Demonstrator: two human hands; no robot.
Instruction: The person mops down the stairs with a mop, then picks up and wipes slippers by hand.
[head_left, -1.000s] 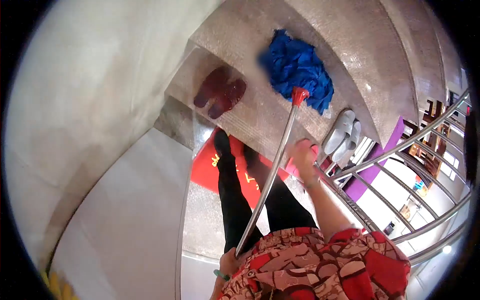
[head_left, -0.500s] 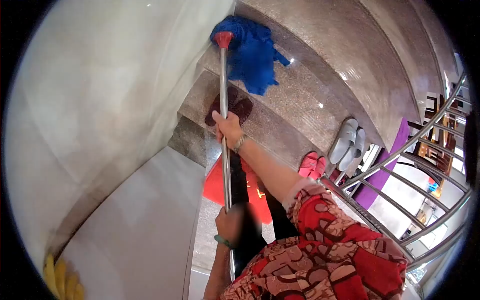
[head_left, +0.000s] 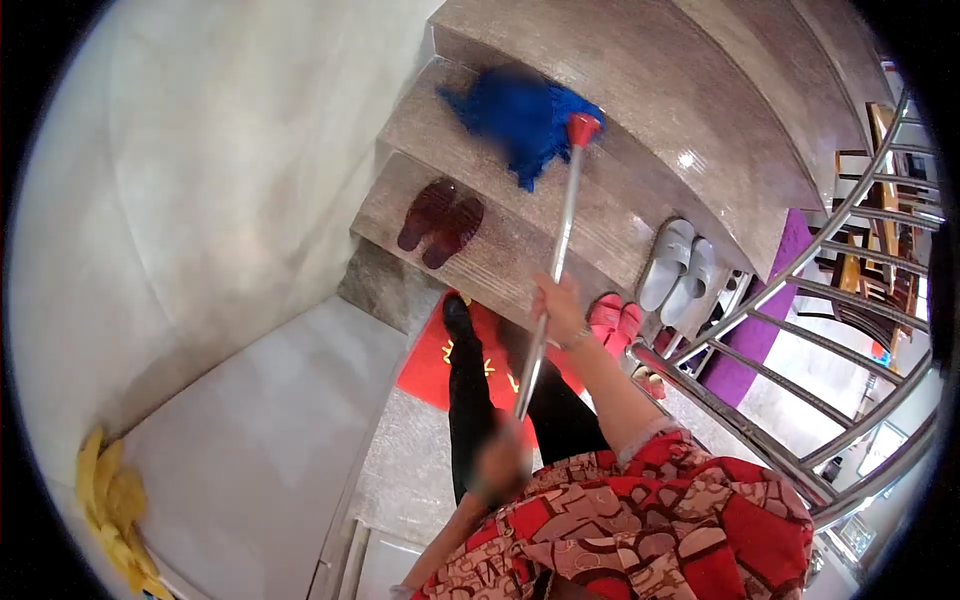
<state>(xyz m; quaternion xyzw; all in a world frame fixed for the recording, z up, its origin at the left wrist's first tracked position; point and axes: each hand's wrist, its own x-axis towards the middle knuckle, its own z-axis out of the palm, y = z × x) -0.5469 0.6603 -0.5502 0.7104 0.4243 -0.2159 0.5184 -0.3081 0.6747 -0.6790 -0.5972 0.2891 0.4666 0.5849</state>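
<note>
A mop with a blue cloth head (head_left: 515,115) lies against a stair step, its red socket (head_left: 582,129) at the right edge of the cloth. From there the metal pole (head_left: 566,215) runs down toward my body. My right hand (head_left: 560,308) is wrapped round the middle of the pole. Lower down, my left hand (head_left: 502,465) grips the pole near its end; it is partly blurred. Dark red slippers (head_left: 441,222) rest on the step below the mop head, left of the pole.
Grey slippers (head_left: 676,270) and pink slippers (head_left: 613,322) sit at the steps' right side, beside a curved metal railing (head_left: 770,300). A red mat (head_left: 425,365) lies under my feet. A pale wall (head_left: 230,170) rises at left, with a yellow object (head_left: 112,500) at lower left.
Since the last frame, the mop head has swept right along the step, away from the wall. Both hands have shifted right with the pole. One second ago my right hand was off the pole.
</note>
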